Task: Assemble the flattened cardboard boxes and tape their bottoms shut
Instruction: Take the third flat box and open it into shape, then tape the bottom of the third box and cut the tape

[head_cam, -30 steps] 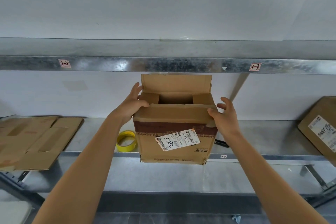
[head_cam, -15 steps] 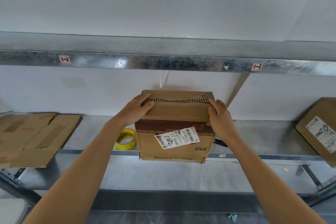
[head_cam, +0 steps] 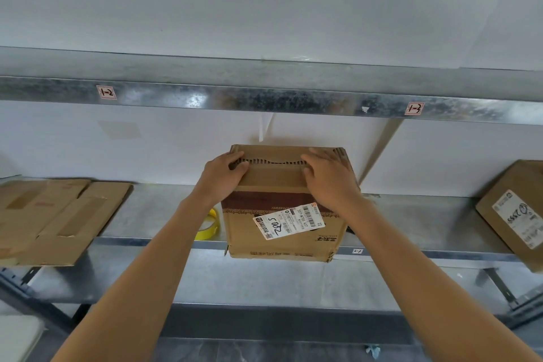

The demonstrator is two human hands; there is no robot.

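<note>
Your left hand point(head_cam: 223, 178) and right hand point(head_cam: 330, 182) lay spread flat on top of the cardboard box point(head_cam: 258, 241), pressing its folded flaps down along the seam. Box sat at the metal shelf's point(head_cam: 152, 214) front edge. Near face had a brown band and a skewed white shipping label point(head_cam: 289, 222).

The cardboard box point(head_cam: 273, 178) stood at the middle of the shelf point(head_cam: 411, 220), its front hanging past the shelf's front edge and the wall point(head_cam: 176, 141) behind it. My hands lay on its top flaps, the left hand point(head_cam: 223, 176) at the left end of the seam and the right hand point(head_cam: 329, 182) at the right end. The tape roll point(head_cam: 210, 229) sat just left of the box, behind my left forearm. The flattened boxes point(head_cam: 58, 220) lay at the far left, another box point(head_cam: 517, 209) at the far right, and the upper shelf beam point(head_cam: 264, 98) ran above.
</note>
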